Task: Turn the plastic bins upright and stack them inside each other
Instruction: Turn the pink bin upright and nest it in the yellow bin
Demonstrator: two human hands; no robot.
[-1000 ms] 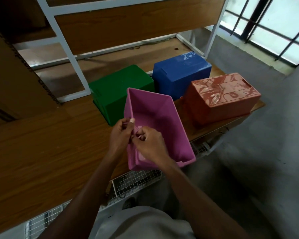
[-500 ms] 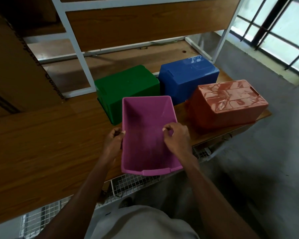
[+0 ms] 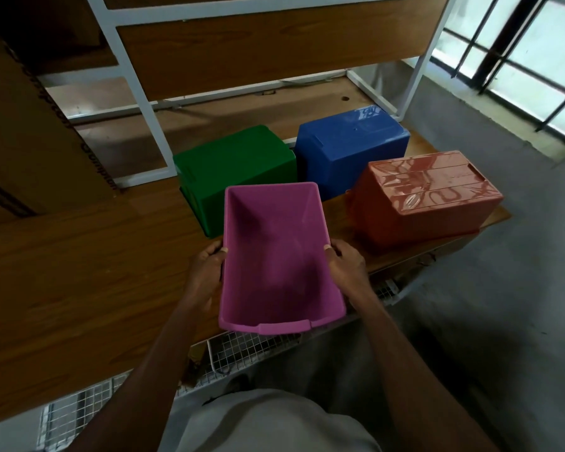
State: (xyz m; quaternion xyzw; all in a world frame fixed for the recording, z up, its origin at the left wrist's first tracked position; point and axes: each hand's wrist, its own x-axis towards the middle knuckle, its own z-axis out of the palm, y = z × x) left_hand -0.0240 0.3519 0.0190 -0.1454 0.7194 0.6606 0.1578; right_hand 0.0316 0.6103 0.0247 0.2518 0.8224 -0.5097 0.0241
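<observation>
Pink bin (image 3: 274, 252) — one upright, both hands (image 3: 206, 272) (image 3: 346, 269) pinching its rims — three bins (image 3: 235, 164) overturned on the table (image 3: 79, 272).

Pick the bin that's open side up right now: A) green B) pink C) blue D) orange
B: the pink bin shows its hollow inside, held by the left hand and right hand at its long sides; the green, blue and orange bins show their bottoms.

Beyond the fingers (image 3: 329, 248), the green bin (image 3: 235, 171), blue bin (image 3: 349, 148) and orange bin (image 3: 421, 194) stand close together and block the way ahead. Left of the fingers the wooden surface (image 3: 79, 272) lies bare. The white shelf frame (image 3: 137, 79) rises behind the bins.
</observation>
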